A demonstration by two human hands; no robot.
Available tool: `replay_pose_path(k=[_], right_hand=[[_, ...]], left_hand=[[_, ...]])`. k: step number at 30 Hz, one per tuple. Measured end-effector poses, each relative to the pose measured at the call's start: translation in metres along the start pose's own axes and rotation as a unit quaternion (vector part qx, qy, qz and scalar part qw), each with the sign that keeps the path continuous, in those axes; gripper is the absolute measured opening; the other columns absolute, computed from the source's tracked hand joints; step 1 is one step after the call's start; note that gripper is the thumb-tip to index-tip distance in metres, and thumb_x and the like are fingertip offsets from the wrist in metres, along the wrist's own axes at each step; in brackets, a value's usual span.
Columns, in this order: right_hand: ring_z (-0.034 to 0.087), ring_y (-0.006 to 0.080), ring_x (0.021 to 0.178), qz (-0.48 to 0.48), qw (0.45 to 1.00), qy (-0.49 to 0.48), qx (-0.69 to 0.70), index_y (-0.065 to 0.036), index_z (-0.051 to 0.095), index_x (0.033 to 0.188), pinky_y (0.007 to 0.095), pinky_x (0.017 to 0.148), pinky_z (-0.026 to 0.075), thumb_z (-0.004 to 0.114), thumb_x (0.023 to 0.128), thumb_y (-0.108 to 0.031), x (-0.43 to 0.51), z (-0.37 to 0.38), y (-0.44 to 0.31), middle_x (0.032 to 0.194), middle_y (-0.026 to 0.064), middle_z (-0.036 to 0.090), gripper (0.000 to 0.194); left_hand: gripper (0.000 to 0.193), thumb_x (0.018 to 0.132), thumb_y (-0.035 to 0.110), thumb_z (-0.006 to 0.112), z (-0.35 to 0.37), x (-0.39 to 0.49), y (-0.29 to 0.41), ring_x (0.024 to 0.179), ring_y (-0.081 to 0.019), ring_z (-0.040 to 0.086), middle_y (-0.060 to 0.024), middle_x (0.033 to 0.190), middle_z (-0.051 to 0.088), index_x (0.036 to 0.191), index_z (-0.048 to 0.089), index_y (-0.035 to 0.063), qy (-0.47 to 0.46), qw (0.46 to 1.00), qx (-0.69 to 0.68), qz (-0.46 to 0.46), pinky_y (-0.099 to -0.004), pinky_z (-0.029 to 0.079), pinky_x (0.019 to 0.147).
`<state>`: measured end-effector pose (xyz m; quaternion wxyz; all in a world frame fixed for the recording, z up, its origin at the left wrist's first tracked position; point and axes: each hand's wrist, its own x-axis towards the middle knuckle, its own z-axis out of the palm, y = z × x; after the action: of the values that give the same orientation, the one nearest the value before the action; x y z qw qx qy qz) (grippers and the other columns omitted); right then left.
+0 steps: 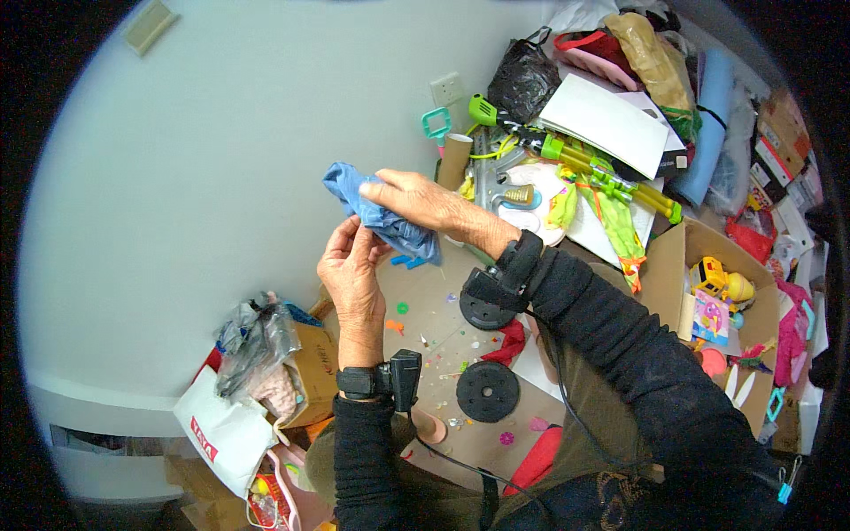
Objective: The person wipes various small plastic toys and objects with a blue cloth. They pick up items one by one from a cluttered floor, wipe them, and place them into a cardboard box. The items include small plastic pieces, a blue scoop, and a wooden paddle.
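A crumpled piece of blue fabric (398, 229) is held up between my two hands, above the floor and in front of the pale wall. My right hand (415, 199) lies over its top, thumb and fingers gripping the cloth. From below, my left hand (355, 262) pinches the lower edge with thumb and fingertips. What the folded cloth is cannot be told. Beneath my forearms, two round black plates (488, 391) rest on the floor among small colourful bits.
Toys, papers and bags pile up at the upper right, with a green toy gun (584, 162) across them. An open cardboard box (764, 318) holds toys at right. At lower left stand a white bag (229, 425) and a cardboard box (319, 372). Red cloth (538, 461) lies on the floor.
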<state>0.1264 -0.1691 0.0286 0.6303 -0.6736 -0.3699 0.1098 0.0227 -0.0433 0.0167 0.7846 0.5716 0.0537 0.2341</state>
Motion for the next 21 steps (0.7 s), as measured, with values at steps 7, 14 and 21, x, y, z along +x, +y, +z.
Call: replay_pose_path(k=[7, 14, 21], right_hand=[[0.06, 0.0439, 0.093, -0.123, 0.981, 0.094, -0.114, 0.0, 0.051, 0.101, 0.0483, 0.081, 0.05, 0.063, 0.09, -0.033, -0.009, 0.024, -0.01, 0.096, 0.0261, 0.06, 0.037], [0.062, 0.0434, 0.073, -0.164, 0.939, 0.177, -0.244, -0.001, 0.052, 0.086, 0.0488, 0.062, 0.049, 0.065, 0.09, -0.032, -0.003, 0.036, -0.013, 0.075, 0.0199, 0.06, 0.034], [0.06, 0.0183, 0.057, -0.036, 0.975, 0.199, -0.09, 0.002, 0.066, 0.08, 0.0337, 0.055, 0.048, 0.064, 0.092, -0.037, 0.006, 0.045, -0.004, 0.065, 0.0119, 0.064, 0.041]], left_hand=[[0.027, 0.089, 0.004, 0.069, -0.004, 0.005, 0.024, 0.085, -0.0117, 0.064, -0.0073, 0.099, 0.067, 0.113, 0.061, -0.0051, -0.002, 0.999, 0.039, 0.021, -0.0267, 0.055, 0.074], [0.026, 0.088, 0.001, 0.066, -0.006, 0.003, 0.024, 0.08, -0.0117, 0.064, -0.0068, 0.095, 0.066, 0.112, 0.06, -0.0057, 0.014, 0.999, 0.037, 0.009, -0.0263, 0.055, 0.072], [0.023, 0.087, 0.0, 0.066, -0.009, -0.002, 0.026, 0.072, -0.0122, 0.063, -0.0065, 0.089, 0.066, 0.108, 0.062, -0.0069, 0.048, 0.996, 0.075, -0.003, -0.0261, 0.055, 0.066]])
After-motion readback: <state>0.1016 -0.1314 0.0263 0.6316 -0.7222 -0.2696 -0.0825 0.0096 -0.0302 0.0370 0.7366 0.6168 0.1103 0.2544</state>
